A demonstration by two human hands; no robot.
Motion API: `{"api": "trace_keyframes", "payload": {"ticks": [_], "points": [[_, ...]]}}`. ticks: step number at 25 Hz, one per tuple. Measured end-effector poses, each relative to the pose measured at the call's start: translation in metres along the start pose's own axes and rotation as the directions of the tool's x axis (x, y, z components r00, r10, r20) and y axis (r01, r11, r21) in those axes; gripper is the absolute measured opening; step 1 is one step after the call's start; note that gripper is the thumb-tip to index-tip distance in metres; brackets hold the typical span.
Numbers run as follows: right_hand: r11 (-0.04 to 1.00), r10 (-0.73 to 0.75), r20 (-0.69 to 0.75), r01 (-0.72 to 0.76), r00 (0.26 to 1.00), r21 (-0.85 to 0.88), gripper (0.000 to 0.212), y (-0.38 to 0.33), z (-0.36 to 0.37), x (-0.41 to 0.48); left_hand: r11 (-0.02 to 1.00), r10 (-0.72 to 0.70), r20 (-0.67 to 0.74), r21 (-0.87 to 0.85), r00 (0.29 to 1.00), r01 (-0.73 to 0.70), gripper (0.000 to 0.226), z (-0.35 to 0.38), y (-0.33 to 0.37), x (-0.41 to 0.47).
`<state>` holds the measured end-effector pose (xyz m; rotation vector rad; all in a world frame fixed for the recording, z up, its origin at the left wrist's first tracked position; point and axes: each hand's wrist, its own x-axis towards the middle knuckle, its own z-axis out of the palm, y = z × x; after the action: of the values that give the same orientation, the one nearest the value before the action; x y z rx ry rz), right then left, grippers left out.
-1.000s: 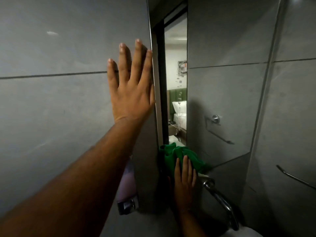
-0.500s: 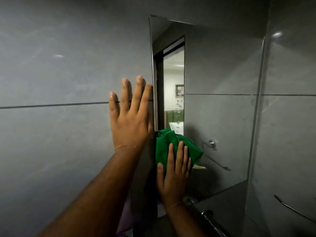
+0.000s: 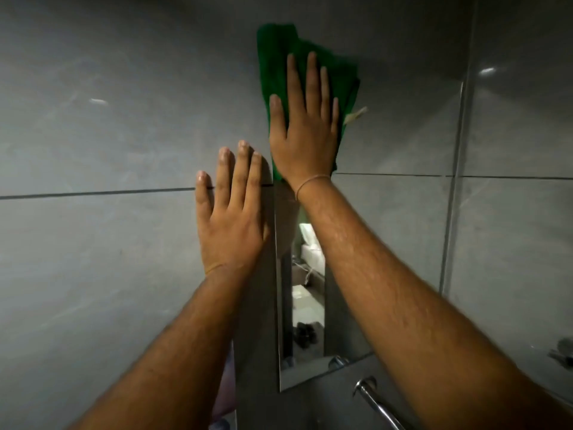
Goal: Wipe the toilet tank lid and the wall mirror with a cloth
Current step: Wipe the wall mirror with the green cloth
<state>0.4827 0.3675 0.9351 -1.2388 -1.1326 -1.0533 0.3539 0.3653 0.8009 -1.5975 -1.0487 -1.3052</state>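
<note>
Green cloth [image 3: 310, 60] pressed flat on mirror [image 3: 387, 212] by right hand [image 3: 305, 131]

Both my arms reach up the frame from its lower edge toward the wall. My left hand [image 3: 231, 212] lies flat on the tiled wall [image 3: 93, 243] at centre frame, its thumb side just beside the left edge of the wall mirror [image 3: 387, 212]. My right hand [image 3: 305, 131], above and to the right of it, presses flat on the cloth [image 3: 279, 57] against the mirror's upper left corner, near the top of the frame; the cloth spreads past my fingertips above and to both sides. Below the mirror's bottom edge, at lower right, a metal bar [image 3: 376, 405] projects from the wall. A grout line [image 3: 93, 193] runs across the left half, passing under my left fingers.
</note>
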Motion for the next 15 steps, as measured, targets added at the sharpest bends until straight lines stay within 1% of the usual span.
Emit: {"api": "trace_keyframes", "payload": {"ticks": [3,9,12,15], "points": [[0.999,-0.033,-0.008,0.033,0.999,0.006,0.061,-0.006,0.004,0.041,1.000,-0.006,-0.004,0.029,1.000,0.006,0.084,0.001,0.001,0.000],[0.996,-0.081,-0.013,0.081,0.997,0.041,0.062,0.004,0.005,0.054,1.000,0.010,0.020,0.014,1.000,-0.010,0.074,0.000,0.001,0.000],[0.997,-0.037,-0.013,0.038,0.999,0.062,0.063,0.033,0.005,0.065,1.000,0.019,0.035,0.018,0.999,-0.020,0.072,-0.001,0.002,0.000],[0.994,0.059,-0.005,-0.058,0.998,0.094,0.063,0.079,0.006,0.078,1.000,0.023,0.034,0.020,0.999,-0.024,0.072,0.000,0.004,0.001]]}}
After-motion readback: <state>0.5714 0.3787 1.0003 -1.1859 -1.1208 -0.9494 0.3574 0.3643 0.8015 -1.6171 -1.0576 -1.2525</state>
